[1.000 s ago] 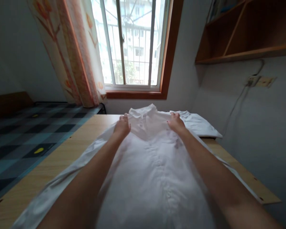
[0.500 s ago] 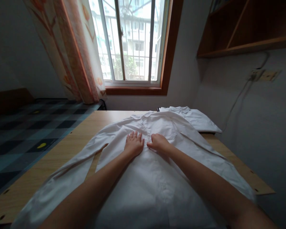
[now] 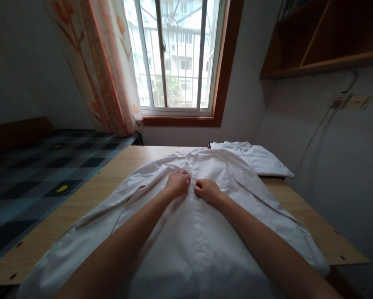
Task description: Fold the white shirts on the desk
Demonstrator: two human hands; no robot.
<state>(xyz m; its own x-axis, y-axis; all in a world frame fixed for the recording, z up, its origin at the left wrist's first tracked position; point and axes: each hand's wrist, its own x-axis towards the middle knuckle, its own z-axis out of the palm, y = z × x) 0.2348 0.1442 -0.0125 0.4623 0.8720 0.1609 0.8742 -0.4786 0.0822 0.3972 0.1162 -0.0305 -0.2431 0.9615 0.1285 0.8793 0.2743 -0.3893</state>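
Observation:
A white long-sleeved shirt (image 3: 170, 253) lies front up on the wooden table, collar toward the window and sleeves spread to both sides. Its button placket runs down the middle. Just left of the placket, on the upper chest, my left hand (image 3: 177, 183) has its fingers curled closed on the cloth. Close beside it, right of the placket, my right hand (image 3: 207, 190) is closed with thumb and fingers pinching the shirt. A narrow gap separates the two hands. The fingertips are partly hidden, and any button between them is too small to make out.
A folded white shirt (image 3: 264, 161) rests on a dark flat thing at the table's far right. The wooden table (image 3: 111, 174) borders a bed with a checked cover (image 3: 24, 187) on the left. Ahead are a curtain (image 3: 102, 70) and a window; a shelf (image 3: 323, 62) hangs on the right.
My left hand has gone from lying flat with fingers spread to curled on the cloth. My right hand stays closed. The shirt's front has shifted left, narrowing the gap by the left sleeve.

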